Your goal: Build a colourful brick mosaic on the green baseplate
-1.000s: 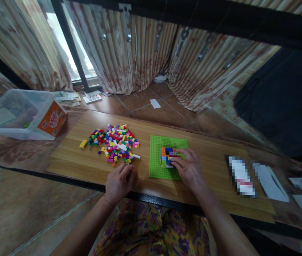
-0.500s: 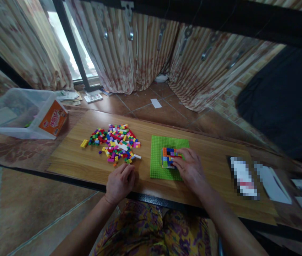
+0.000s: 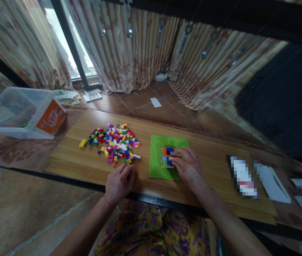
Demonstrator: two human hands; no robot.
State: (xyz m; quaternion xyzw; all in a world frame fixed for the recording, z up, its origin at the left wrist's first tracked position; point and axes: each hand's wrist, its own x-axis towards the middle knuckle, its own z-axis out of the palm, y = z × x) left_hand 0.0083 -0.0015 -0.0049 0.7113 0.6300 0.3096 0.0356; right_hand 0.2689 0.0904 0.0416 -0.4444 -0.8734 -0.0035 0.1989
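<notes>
A bright green studded baseplate [image 3: 155,165] lies on the wooden board, and a low block of multicoloured toy bricks [image 3: 166,151] stands on it. Over the block's right side, my right hand [image 3: 190,167] has its thumb and fingers pinched about a red toy brick [image 3: 176,156] on top. Fingers cover part of the block. Near the board's front edge rests my left hand [image 3: 120,180], its fingers curled in; whatever they may hold is hidden. Just beyond it spreads a pile of loose toy bricks [image 3: 117,144] in many colours.
A clear plastic bin [image 3: 20,132] with an orange label stands at the far left. A yellow brick piece [image 3: 83,143] lies left of the pile. To the right are a blurred-out object [image 3: 244,177] and white papers [image 3: 275,185]. The table's dark front edge [image 3: 153,200] runs before my lap.
The view has shifted very slightly. Both hands stay in nearly the same places, the right one still at the red toy brick on the block.
</notes>
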